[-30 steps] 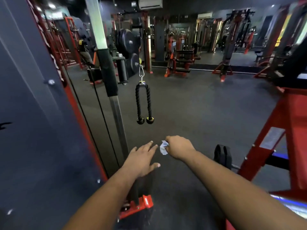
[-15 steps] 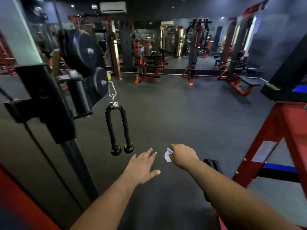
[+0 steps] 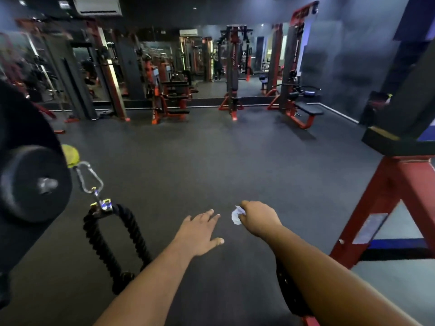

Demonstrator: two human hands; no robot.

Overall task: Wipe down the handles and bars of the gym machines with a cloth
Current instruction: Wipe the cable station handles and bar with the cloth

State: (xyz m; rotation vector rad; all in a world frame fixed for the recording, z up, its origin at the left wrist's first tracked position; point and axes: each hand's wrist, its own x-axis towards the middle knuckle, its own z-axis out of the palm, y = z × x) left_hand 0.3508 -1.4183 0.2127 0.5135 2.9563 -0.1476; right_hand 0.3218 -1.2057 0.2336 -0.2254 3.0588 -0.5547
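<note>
I am looking out over a dark gym floor (image 3: 211, 161) with both arms reaching forward. My right hand (image 3: 257, 218) is curling into a fist around a small white cloth (image 3: 236, 215), and a crumpled bit of it is poking out on the thumb side. My left hand (image 3: 200, 231) is hovering just beside it with fingers straight and loosely spread, palm down, holding nothing and touching nothing.

To the left of my left arm a black rope handle (image 3: 113, 241) is hanging in a loop, its two strands running down to knobbed ends that my forearm is partly hiding. The rope is hanging from a silver carabiner (image 3: 89, 177), which is clipping onto something yellow (image 3: 70, 155) above it. My hands are sitting near the rope but apart from it. Black weight plates (image 3: 30, 182) are filling the left edge, blurred.

On the right a red machine frame (image 3: 386, 208) is slanting down to the floor, with a dark pad (image 3: 397, 143) sitting above it. Further machines in red and black (image 3: 231, 90) are standing along the mirrored far wall, well apart from me.
</note>
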